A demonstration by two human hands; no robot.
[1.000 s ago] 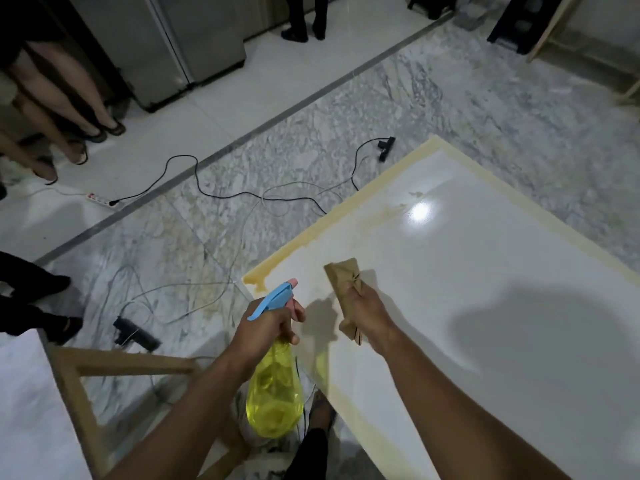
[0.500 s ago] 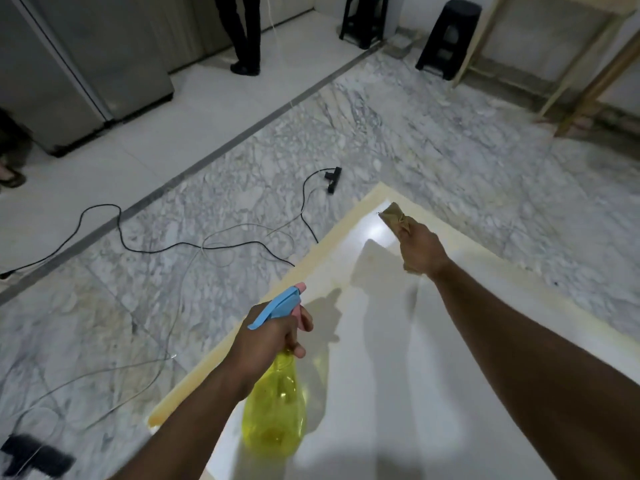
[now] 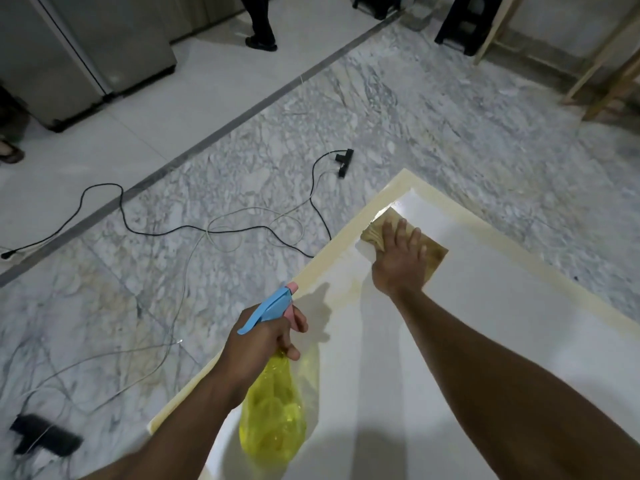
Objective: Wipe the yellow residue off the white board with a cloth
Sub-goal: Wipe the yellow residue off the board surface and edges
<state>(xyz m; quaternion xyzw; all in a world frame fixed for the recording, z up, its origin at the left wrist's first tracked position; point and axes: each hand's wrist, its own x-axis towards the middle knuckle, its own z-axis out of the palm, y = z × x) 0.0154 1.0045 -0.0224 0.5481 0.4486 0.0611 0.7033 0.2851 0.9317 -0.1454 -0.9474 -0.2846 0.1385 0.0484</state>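
The white board lies flat with a yellowish band of residue along its edges. My right hand presses a tan cloth flat on the board near its far corner, fingers spread. My left hand grips the neck of a yellow spray bottle with a blue trigger, held over the board's left edge.
Black and white cables trail over the marble floor left of the board. A black plug lies beyond the corner. A person's legs stand at the back, with black stools and wooden frames at the right.
My right hand has spread the cloth flat and drawn it back a little from the far corner along the left edge. The left hand keeps its hold on the bottle.
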